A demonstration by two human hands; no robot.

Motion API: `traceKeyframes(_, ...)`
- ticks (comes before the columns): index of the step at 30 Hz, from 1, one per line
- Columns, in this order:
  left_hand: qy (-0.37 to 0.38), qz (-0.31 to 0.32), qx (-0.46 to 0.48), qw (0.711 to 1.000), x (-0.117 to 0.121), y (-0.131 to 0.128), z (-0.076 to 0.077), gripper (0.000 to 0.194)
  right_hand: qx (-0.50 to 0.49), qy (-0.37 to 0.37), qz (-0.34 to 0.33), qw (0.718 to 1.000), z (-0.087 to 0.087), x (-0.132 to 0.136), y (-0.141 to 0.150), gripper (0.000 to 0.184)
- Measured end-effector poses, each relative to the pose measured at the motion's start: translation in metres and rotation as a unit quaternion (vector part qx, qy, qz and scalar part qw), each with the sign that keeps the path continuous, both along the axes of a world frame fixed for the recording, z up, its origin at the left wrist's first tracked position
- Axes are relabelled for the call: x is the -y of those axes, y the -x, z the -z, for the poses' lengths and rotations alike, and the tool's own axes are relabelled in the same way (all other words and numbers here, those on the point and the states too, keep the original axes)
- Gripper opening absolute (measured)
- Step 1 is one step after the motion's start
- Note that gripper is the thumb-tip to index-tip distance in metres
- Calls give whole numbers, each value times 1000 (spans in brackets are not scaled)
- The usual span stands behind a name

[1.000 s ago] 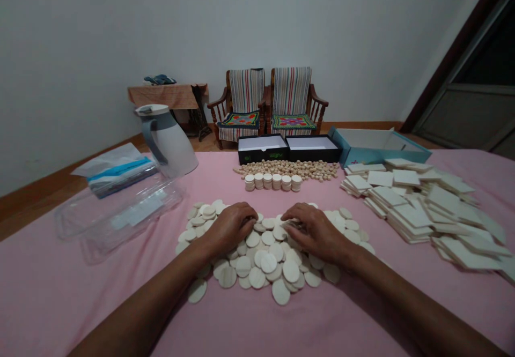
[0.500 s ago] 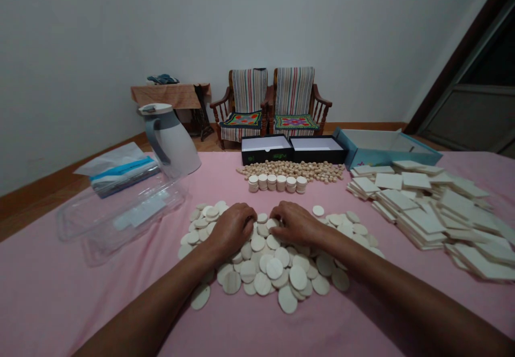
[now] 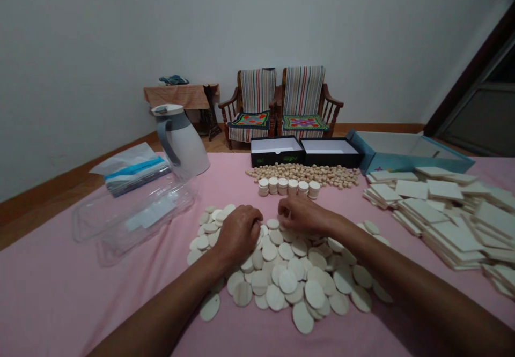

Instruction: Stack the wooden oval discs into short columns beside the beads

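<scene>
Head view, and I've got the right hand [image 3: 303,215] slid up to the far edge of the wooden discs [image 3: 281,276], half curled; left hand [image 3: 239,233] cupped down on the pile, can't tell if either holds any; open pink cloth [image 3: 60,298] leftward, square wooden tiles [image 3: 434,228] crowding the right

We face a white wall [image 3: 257,24], two striped wooden armchairs [image 3: 280,99] at twelve o'clock, a cloth-covered table [image 3: 181,95] at eleven, and a dark-framed door [image 3: 478,105] at two.

Left hand [image 3: 238,233], right hand [image 3: 304,215] and both forearms [image 3: 169,309] are all bare.
</scene>
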State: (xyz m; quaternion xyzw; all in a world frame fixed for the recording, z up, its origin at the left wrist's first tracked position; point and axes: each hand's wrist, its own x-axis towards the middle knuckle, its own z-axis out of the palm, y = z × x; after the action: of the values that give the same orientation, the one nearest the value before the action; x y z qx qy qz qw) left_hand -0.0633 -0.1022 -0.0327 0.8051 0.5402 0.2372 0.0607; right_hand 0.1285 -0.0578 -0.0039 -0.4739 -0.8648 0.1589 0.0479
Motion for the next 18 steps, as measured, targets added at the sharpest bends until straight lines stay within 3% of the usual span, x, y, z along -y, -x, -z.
traceKeyframes(7,18,40,-1,999,0,-2,3,14,-66,4,4,998,23,16,-12,21)
traceKeyframes(11,24,42,11,999,-1,-2,3,13,-101,-12,12,995,28,16,-21,22)
traceKeyframes(18,-23,-17,78,997,-3,2,4,20,-158,-67,-21,985,31,-5,-17,21)
